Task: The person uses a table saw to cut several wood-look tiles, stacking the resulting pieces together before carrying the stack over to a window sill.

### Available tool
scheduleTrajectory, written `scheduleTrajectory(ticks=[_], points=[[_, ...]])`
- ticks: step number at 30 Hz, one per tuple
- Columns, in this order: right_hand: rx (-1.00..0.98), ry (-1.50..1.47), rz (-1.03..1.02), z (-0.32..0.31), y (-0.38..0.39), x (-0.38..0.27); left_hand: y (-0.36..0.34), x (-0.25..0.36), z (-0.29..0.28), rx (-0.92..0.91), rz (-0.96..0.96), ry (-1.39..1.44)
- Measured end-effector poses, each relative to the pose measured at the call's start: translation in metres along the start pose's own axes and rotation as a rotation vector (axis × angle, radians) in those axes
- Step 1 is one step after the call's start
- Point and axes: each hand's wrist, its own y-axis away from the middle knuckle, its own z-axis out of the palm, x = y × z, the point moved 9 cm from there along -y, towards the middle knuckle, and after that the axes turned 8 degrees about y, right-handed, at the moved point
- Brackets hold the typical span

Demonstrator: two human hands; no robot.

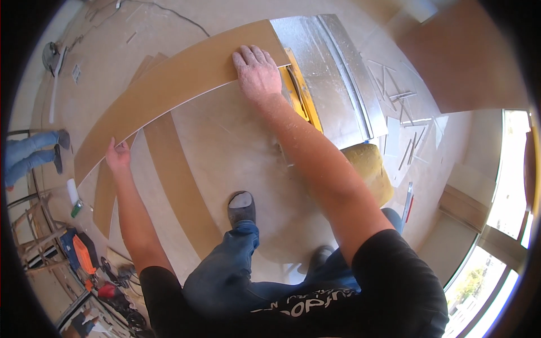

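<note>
A long brown board with a thin white edge reaches from the left onto the metal table of a saw. My right hand, dusty, presses on top of the board near its right end, with the fingers stretched out. Beside that hand is the saw's yellow side. Farther left, my left hand grips the board's near edge; part of its grip is hidden under the board. More long brown strips lie on the floor below.
Thin offcuts lie right of the saw, with a yellow rounded object under its near corner. A cable runs across the floor. Tools lie at lower left. Another person's legs show at far left.
</note>
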Motion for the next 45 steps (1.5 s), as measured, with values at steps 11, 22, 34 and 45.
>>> scheduleTrajectory(ticks=[11, 22, 34, 45], points=[[-0.015, -0.046, 0.104, 0.006, 0.010, 0.016, -0.009, -0.006, -0.006, 0.091, -0.009, -0.032], [-0.064, -0.098, 0.125, 0.004, 0.008, 0.014, -0.010, 0.009, -0.014, 0.063, 0.012, -0.039], [-0.092, -0.120, 0.123, 0.009, 0.010, 0.015, -0.004, 0.013, -0.017, 0.103, 0.049, -0.028], [-0.126, -0.152, 0.123, 0.012, 0.011, 0.014, -0.008, 0.020, -0.023, 0.076, 0.055, -0.018]])
